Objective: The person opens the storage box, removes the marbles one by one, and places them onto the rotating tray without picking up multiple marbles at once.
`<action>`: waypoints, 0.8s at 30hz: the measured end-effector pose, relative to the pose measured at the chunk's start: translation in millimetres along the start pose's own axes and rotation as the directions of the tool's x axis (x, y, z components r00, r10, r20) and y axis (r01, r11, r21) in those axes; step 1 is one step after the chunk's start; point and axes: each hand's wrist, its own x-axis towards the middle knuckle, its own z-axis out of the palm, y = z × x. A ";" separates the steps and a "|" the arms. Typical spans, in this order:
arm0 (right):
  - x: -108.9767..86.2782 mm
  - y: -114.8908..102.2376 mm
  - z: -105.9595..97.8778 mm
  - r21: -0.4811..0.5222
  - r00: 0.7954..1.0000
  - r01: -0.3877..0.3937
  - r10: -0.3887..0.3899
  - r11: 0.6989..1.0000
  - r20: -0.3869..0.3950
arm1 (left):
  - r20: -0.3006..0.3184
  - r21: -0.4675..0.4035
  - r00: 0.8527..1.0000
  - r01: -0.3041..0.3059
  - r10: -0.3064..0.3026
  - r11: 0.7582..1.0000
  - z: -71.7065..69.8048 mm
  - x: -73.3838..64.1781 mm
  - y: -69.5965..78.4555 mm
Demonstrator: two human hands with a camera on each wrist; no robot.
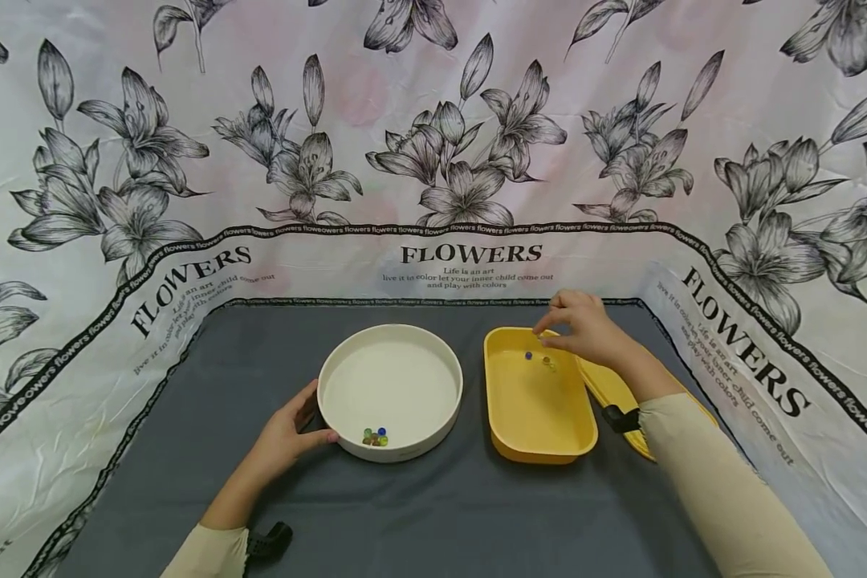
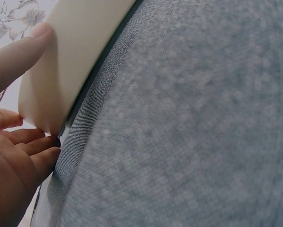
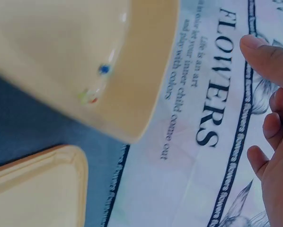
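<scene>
There is one white bowl (image 1: 393,381); one yellow box (image 1: 538,413); one yellow lid (image 1: 605,384); around nine marbles (image 1: 375,438); two sets of fingers (image 1: 321,438) (image 1: 558,317).

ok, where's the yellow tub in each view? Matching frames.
Head: yellow tub right of centre, beside the white bowl.
Left wrist: not in it; the bowl's outer side shows upper left.
Right wrist: tub across the upper left, blue marble inside.
Shared landmark: flower-printed cloth, visible in all three; top-left corner in the left wrist view.
</scene>
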 end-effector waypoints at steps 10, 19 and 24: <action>12.3 -23.1 -5.5 0.055 0.994 0.110 -0.109 0.992 -0.030 | 0.014 0.014 1.000 0.009 -0.009 1.000 0.7 1.3 2.2; 26.0 -48.1 0.3 0.081 0.993 0.113 -0.114 0.990 0.011 | 0.037 0.007 0.999 0.027 -0.027 1.000 2.3 3.7 1.6; 36.7 -61.1 5.4 0.096 0.986 0.166 -0.168 0.981 0.011 | 0.030 0.000 0.999 0.030 -0.030 1.000 2.7 1.8 0.4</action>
